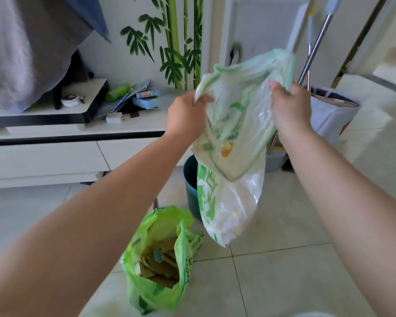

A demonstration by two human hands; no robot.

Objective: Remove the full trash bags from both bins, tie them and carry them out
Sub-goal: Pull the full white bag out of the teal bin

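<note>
Hanging in mid-air just above the teal bin (191,186), a translucent white trash bag with green print (233,156) is held up by its mouth in both hands. The left hand (188,115) has its fingers curled tight round the bag's left rim, bunching the plastic. The right hand (288,108) grips the right rim the same way, fingers closed over a fold. Between them the mouth gapes open, and something orange shows through the plastic lower down. The bag's bottom dangles in front of the bin, apparently clear of the floor. In front of the bin, nearer the person, a bright green trash bag (156,259) stands untied on the tiled floor (284,282), its mouth open on brown paper scraps. Left of the bin runs a low white cabinet (55,156). Right of the bin and behind it, a metal mop handle (316,44) leans beside a grey fabric basket (329,110).
</note>
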